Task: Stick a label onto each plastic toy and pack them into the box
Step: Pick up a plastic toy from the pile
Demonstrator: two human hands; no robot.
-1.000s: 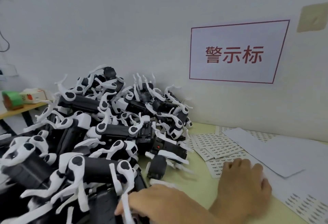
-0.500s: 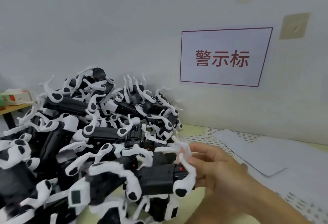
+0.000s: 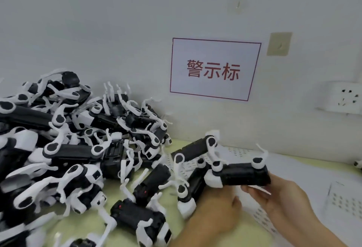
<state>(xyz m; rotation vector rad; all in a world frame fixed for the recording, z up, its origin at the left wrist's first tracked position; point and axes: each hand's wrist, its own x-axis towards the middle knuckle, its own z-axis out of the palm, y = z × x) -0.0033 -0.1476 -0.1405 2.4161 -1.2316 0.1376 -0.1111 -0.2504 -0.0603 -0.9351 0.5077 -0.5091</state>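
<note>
Your right hand (image 3: 282,194) grips 1 toy (image 3: 241,174) by its black body; left hand (image 3: 217,211) grip state unclear. Looks light and rigid; thin white arms seem fragile, so hold the body.

A pale grey wall (image 3: 117,21) carries a red-bordered sign (image 3: 214,69) with red Chinese characters, a beige blank plate (image 3: 279,44) and a white socket strip (image 3: 341,98). Below lies a pale yellow-green tabletop (image 3: 293,161).

The toy pile (image 3: 74,149) runs off the left edge; the label sheets' (image 3: 342,203) print is too small to read.
</note>
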